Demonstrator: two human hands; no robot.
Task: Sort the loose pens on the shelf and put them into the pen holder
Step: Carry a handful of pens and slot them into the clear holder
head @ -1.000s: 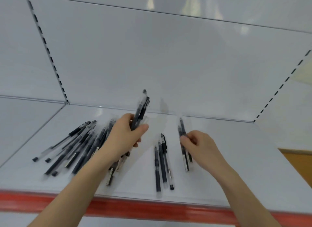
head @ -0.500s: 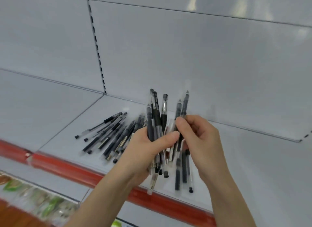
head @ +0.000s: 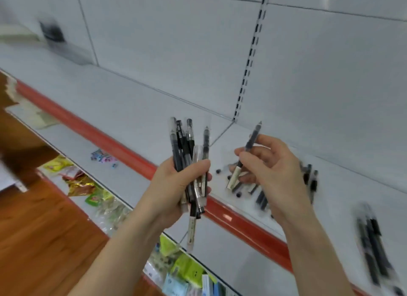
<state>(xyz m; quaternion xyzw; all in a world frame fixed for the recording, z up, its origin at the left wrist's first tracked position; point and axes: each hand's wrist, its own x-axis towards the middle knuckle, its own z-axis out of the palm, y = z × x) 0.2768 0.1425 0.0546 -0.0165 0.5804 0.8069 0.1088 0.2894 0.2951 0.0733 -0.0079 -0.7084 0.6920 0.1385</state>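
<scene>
left hand [head: 174, 187] fisted round upright pen bundle [head: 182, 150] above the shelf's red edge strip [head: 123, 151], right hand [head: 271, 170] pinching a single pen [head: 251, 143] just beside it, probably to align before merging; loose pens [head: 309, 180] lie behind the strip, holder not in view

Shop: white gondola shelving [head: 132, 101], slotted upright [head: 251, 53], red edge strip [head: 99, 138], packaged goods [head: 81, 183] below.

Left hand [head: 176, 185], right hand [head: 271, 174]: bare. Left forearm [head: 123, 251], right forearm [head: 312, 251]: bare down to bottom frame edge, slender.
</scene>
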